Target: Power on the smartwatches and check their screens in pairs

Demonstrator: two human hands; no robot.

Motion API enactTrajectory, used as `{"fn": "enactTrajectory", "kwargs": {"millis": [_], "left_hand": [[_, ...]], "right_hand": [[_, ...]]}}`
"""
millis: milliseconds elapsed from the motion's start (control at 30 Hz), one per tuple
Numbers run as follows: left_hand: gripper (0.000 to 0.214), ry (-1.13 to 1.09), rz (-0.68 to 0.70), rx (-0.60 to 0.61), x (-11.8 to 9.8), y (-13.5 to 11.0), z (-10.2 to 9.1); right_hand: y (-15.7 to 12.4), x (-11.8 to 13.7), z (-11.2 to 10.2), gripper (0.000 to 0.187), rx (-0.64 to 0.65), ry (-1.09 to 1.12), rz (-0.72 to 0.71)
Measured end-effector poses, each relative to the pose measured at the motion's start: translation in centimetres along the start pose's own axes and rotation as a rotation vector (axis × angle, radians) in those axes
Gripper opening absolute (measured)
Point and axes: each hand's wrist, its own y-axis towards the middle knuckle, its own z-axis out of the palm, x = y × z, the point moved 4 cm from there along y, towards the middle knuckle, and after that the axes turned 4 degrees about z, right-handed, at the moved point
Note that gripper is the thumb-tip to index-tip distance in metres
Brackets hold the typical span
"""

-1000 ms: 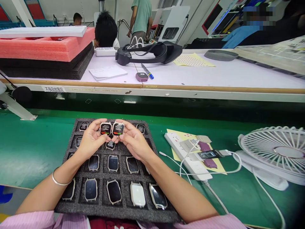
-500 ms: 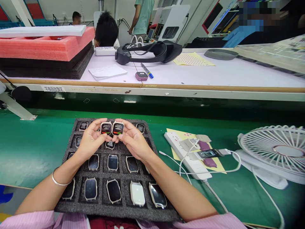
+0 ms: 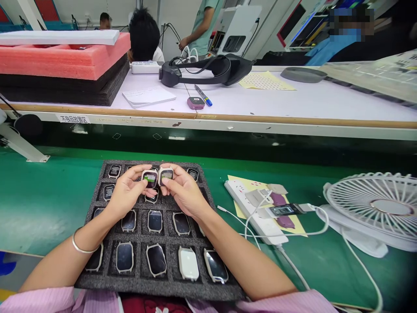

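Observation:
My left hand (image 3: 128,191) is closed on a smartwatch case (image 3: 150,178) with a lit screen, its thumb on the glass. In my right hand (image 3: 184,191) a second smartwatch case (image 3: 166,174) is gripped, the thumb lying across its lit screen. The two cases are side by side, their edges close together. Below them lies a dark foam tray (image 3: 140,239) with rows of strapless watch cases in its pockets. Some show white text; others, such as a front-row watch (image 3: 156,260), are dark. One white case (image 3: 188,263) lies there too. My hands hide part of the back rows.
To the right are a power strip (image 3: 254,213) with white cables, a small USB meter (image 3: 286,210) and a white fan (image 3: 374,204). A raised shelf (image 3: 260,108) behind holds a black headset (image 3: 202,74), a pen (image 3: 203,95) and stacked foam (image 3: 65,65). People are beyond.
Both thumbs have moved up onto the watch screens, which now show different, greenish displays. The two watches have shifted slightly right. A person in the background has moved an arm.

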Motion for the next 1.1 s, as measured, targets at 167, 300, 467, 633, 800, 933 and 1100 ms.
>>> {"fn": "enactTrajectory", "kwargs": {"millis": [167, 300, 467, 633, 800, 933, 1100], "left_hand": [[0.04, -0.032, -0.007, -0.015, 0.1, 0.1, -0.2], [0.04, -0.037, -0.015, -0.029, 0.0, 0.0, -0.2], [0.04, -0.044, -0.017, -0.02, -0.1, 0.1, -0.1], [0.042, -0.047, -0.034, -0.03, 0.0, 0.0, 0.0], [0.047, -0.085, -0.007, -0.041, -1.8, 1.0, 0.1], [0.055, -0.056, 0.138, -0.009, -5.4, 3.1, 0.6], [0.064, -0.001, 0.36, -0.003, -9.9, 5.4, 1.5]], "right_hand": [[-0.1, -0.1, 0.0, 0.042, 0.017, -0.012, 0.0], [-0.1, -0.1, 0.0, 0.042, 0.019, -0.025, 0.0], [-0.1, -0.1, 0.1, 0.043, 0.012, -0.02, -0.004], [-0.2, -0.2, 0.2, 0.043, 0.001, 0.004, 0.006], [1.1, 1.5, 0.6, 0.033, 0.047, 0.113, 0.017], [3.5, 5.5, 1.4, 0.028, 0.129, 0.054, -0.118], [5.7, 11.0, 2.8, 0.03, 0.213, -0.013, -0.301]]}}
